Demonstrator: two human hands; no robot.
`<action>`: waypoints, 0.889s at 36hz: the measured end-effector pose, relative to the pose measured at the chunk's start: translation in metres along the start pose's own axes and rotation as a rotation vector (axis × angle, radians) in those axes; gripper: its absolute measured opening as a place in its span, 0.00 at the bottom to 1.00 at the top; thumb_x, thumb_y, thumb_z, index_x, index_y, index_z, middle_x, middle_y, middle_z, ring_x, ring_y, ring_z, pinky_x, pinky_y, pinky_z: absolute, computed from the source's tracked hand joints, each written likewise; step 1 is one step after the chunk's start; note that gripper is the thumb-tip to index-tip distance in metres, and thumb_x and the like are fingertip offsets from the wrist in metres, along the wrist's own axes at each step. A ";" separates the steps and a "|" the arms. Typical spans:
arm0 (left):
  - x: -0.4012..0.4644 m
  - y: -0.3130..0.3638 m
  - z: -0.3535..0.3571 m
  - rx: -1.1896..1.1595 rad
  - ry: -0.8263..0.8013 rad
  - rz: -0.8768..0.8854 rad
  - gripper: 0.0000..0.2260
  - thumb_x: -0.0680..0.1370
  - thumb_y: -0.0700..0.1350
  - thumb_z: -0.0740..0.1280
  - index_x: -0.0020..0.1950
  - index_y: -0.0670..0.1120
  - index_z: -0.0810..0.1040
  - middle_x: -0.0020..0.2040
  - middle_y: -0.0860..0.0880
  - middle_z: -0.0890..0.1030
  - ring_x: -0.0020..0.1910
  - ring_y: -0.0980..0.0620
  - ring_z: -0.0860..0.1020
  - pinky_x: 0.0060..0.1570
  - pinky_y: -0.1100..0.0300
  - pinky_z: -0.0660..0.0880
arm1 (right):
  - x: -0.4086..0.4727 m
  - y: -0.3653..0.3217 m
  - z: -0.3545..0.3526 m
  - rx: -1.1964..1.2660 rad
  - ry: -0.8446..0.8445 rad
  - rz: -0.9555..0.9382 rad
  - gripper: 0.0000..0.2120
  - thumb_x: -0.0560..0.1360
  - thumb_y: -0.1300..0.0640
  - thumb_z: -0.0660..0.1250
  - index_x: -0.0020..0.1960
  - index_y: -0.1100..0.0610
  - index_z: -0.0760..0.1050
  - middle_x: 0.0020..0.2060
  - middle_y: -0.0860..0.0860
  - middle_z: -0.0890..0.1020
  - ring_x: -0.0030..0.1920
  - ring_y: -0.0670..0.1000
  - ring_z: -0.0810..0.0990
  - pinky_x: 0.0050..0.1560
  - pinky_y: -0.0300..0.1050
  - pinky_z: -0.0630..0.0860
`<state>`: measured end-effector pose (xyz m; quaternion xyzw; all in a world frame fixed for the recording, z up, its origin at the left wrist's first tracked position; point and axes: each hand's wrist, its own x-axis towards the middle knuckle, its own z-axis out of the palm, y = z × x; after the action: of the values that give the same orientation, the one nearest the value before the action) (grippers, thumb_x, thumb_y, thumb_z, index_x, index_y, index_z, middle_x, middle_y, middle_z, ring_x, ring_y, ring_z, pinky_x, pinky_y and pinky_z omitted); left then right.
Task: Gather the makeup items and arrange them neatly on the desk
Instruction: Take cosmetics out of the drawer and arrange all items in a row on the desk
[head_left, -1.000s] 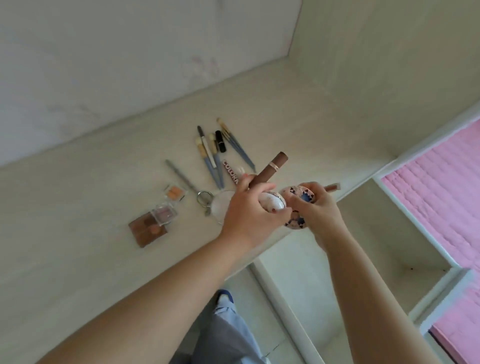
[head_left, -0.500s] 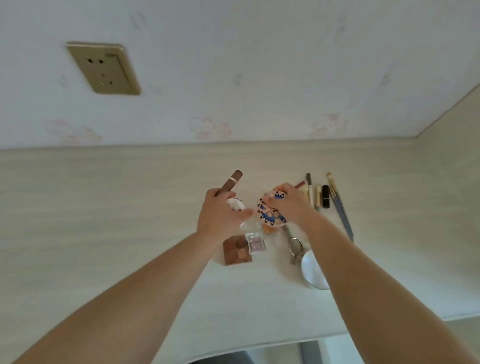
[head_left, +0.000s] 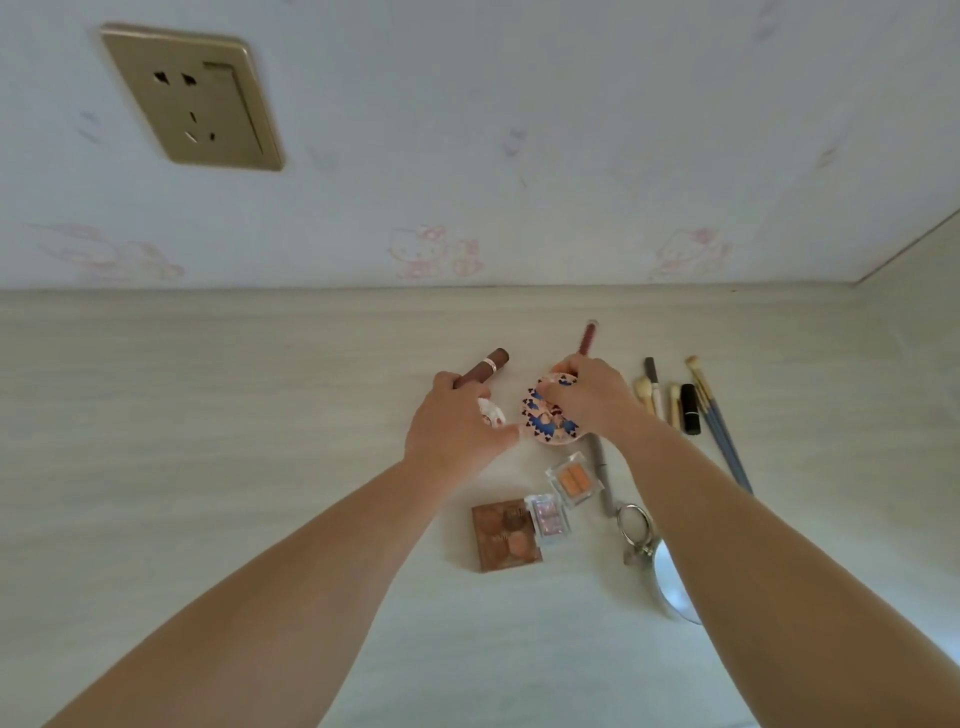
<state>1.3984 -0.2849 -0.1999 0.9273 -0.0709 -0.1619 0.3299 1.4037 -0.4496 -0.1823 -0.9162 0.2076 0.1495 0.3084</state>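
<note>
Left hand (head_left: 457, 421), just left of frame centre, fingers curled round a brown cylindrical tube with a pale band (head_left: 483, 368) whose far end points to 1 o'clock; the same hand also holds a small white rounded item with pink marks (head_left: 491, 412) against the palm, type not discernible. Right hand (head_left: 587, 395), directly at 3 o'clock of the left hand, grips a round pink compact with blue patterned lid (head_left: 550, 418), fingers curled over its top edge; a slim dark-red stick (head_left: 588, 338) projects from this hand toward 12 o'clock. Whether the compact touches the pale wood-grain worktop (head_left: 208, 441) cannot be told. At 3 o'clock of the right hand, a row lying on the worktop: cream-tipped makeup brushes (head_left: 649, 395), a black lipstick tube (head_left: 689, 410), long blue-handled brushes (head_left: 719, 426). At 6 o'clock of the compact: clear square case with orange pans (head_left: 574, 480), small clear case with pink glitter (head_left: 548, 521), brown square eyeshadow palette (head_left: 504, 535). A grey pencil (head_left: 602, 478), a metal eyelash curler (head_left: 634, 530) and a round mirror (head_left: 672, 587) lie beside the right forearm, the mirror partly hidden. Gold wall socket (head_left: 195, 98) at 10 o'clock.
</note>
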 end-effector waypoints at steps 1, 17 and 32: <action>0.001 0.000 0.001 0.004 0.005 0.001 0.25 0.69 0.55 0.70 0.64 0.49 0.73 0.63 0.51 0.66 0.59 0.50 0.73 0.55 0.60 0.71 | 0.000 0.001 -0.002 -0.018 -0.009 0.019 0.17 0.75 0.52 0.66 0.61 0.56 0.74 0.58 0.56 0.77 0.49 0.51 0.76 0.46 0.42 0.73; 0.002 -0.008 0.021 0.037 0.137 0.113 0.23 0.71 0.58 0.68 0.62 0.52 0.74 0.63 0.50 0.68 0.63 0.47 0.65 0.62 0.56 0.64 | -0.014 0.012 0.036 -0.209 0.228 -0.155 0.18 0.79 0.51 0.55 0.66 0.57 0.68 0.62 0.57 0.66 0.64 0.59 0.68 0.67 0.54 0.64; -0.017 -0.036 0.013 -0.039 0.132 0.255 0.31 0.71 0.55 0.70 0.72 0.50 0.64 0.68 0.47 0.61 0.69 0.47 0.61 0.65 0.58 0.61 | -0.045 0.015 0.052 -0.235 0.294 -0.119 0.23 0.76 0.41 0.55 0.68 0.47 0.69 0.65 0.54 0.66 0.65 0.59 0.62 0.65 0.49 0.60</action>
<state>1.3791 -0.2606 -0.2283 0.9128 -0.1630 -0.0589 0.3699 1.3498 -0.4151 -0.2111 -0.9685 0.1772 0.0189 0.1740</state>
